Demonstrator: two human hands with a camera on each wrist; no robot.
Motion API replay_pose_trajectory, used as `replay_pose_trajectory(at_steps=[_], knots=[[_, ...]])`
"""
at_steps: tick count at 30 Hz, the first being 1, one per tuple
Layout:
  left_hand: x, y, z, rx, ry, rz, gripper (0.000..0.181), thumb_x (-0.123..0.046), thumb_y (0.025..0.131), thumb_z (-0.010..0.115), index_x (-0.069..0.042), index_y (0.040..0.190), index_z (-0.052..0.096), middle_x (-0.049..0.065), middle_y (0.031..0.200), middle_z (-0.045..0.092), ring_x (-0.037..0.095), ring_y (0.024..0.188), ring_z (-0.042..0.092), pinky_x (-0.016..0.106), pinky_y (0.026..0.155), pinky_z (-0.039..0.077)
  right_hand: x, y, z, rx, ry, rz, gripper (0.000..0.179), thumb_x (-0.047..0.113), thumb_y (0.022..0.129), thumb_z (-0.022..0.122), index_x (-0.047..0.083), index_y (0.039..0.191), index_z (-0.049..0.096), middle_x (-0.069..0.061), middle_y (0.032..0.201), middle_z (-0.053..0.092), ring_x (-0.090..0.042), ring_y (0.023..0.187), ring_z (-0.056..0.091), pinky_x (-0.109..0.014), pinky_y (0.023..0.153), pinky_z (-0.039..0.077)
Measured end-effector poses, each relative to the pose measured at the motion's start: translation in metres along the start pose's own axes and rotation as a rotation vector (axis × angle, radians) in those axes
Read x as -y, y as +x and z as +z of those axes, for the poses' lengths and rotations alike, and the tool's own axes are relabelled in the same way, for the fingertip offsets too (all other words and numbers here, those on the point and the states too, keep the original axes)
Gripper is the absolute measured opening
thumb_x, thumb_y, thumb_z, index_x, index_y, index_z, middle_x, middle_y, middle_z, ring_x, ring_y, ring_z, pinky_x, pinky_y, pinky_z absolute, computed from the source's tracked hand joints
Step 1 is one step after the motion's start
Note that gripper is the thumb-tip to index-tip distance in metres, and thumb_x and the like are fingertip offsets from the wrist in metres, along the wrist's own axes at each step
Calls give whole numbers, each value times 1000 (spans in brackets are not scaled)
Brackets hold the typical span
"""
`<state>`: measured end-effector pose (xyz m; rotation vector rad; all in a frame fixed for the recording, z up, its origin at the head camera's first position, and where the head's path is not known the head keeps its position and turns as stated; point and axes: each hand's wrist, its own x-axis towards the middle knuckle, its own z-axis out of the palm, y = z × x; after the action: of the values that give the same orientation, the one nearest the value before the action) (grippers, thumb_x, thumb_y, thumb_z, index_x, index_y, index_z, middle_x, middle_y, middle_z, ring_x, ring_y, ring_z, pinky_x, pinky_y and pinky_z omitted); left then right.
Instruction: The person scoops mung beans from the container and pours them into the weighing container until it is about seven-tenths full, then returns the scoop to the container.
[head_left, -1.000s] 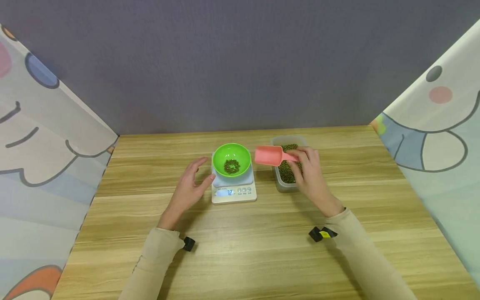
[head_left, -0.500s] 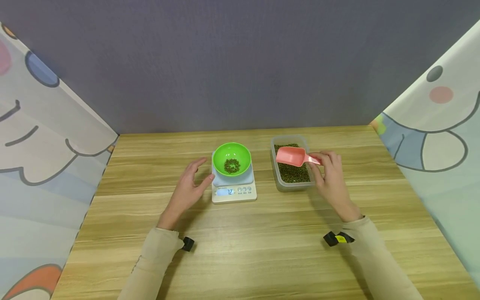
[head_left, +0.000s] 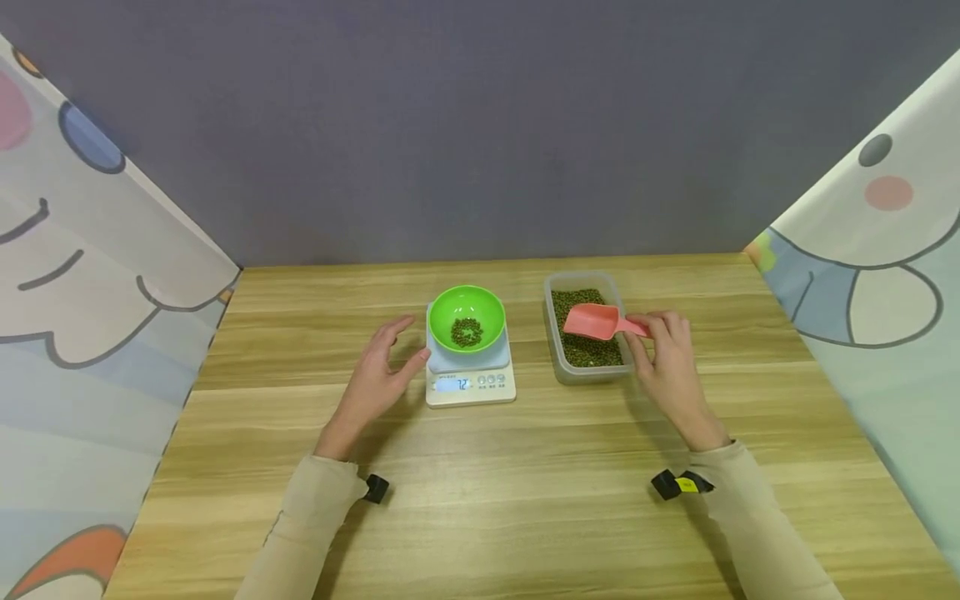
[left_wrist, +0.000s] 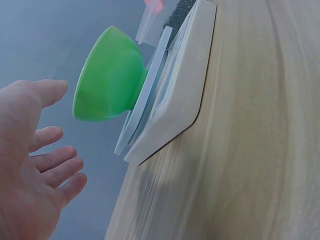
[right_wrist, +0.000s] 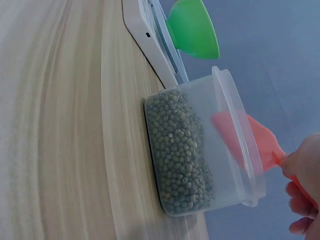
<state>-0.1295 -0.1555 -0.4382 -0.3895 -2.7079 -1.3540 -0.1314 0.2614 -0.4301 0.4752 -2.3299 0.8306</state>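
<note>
Table [head_left: 480,483]: wood grain, grey backdrop [head_left: 480,133] behind.
Left hand [head_left: 375,375]: thumb and fingers wide apart, holding nothing, beside the green bowl [head_left: 467,302].
Right hand [head_left: 671,375]: pinches the pink scoop [head_left: 597,322] by its handle.
Scoop: over the tub [head_left: 596,374]; the right wrist view shows its front inside, above the beans [right_wrist: 177,155].
Scale [head_left: 480,398]: beneath the bowl; only the head view shows its display [head_left: 452,384], 7.2.

7.2 on display [head_left: 452,384] of scale [head_left: 471,400], print [head_left: 492,387] under buttons [head_left: 491,379] too small
</note>
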Motion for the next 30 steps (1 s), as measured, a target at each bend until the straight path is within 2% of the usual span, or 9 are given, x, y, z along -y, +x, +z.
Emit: replay_pose_trajectory(at_steps=[12,22,30], knots=[[1,-1,-1,-15,-2,14,64,-27,100,69,1,152,44,21,156,46,40,141,46,59,116,40,-1,-2,-2,35,-77,39,23,-8,86,77,-13,107,69,-26,99,60,-40,86,46,-34,73,30],[-1,0,-1,-2,-5,-22,66,-31,101,68,-2,154,43,20,156,46,40,140,46,59,116,41,5,-1,-3,88,-170,55,21,-2,86,78,-10,104,73,-23,94,59,-37,82,45,-39,68,32],[1,-2,-1,-5,-5,-23,65,-33,101,67,-3,154,43,20,156,46,40,140,47,59,115,41,8,1,0,120,-194,9,19,-3,82,80,-11,99,74,-18,83,58,-33,77,45,-37,67,33]])
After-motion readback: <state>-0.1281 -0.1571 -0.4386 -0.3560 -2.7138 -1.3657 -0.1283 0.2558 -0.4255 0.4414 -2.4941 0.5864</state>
